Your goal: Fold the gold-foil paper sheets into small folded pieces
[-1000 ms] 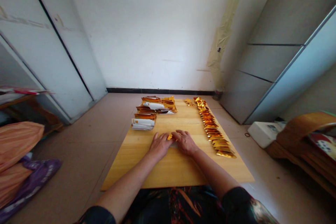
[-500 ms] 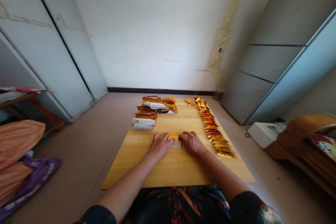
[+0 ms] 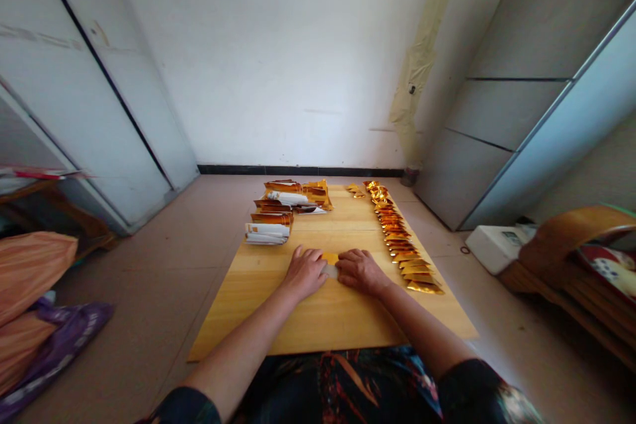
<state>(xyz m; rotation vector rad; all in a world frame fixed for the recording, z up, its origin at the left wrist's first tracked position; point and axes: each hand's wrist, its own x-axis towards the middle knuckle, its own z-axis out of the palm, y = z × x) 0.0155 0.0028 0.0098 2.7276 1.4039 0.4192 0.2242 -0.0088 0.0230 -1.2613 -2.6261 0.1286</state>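
The left hand (image 3: 304,273) and right hand (image 3: 360,271) rest on the wooden counter (image 3: 342,321), fingers (image 3: 304,255) together, a gold foil packet (image 3: 329,258) between them, grip unclear. Folded foil triangles (image 3: 400,238) run toward 1 o'clock — foil-and-white stacks (image 3: 271,225) sit at 11 o'clock.

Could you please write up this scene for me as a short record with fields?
Left hand: palm down on the board, fingers beside the gold foil piece.
Right hand: palm down, fingers at the same piece.
Between the hands: gold foil piece, pale strip below it.
Work surface: light wooden board.
Far left of the board: stacks of gold and white packets.
Far right of the board: long row of folded gold foil pieces.
Surroundings: white box, purple bag.
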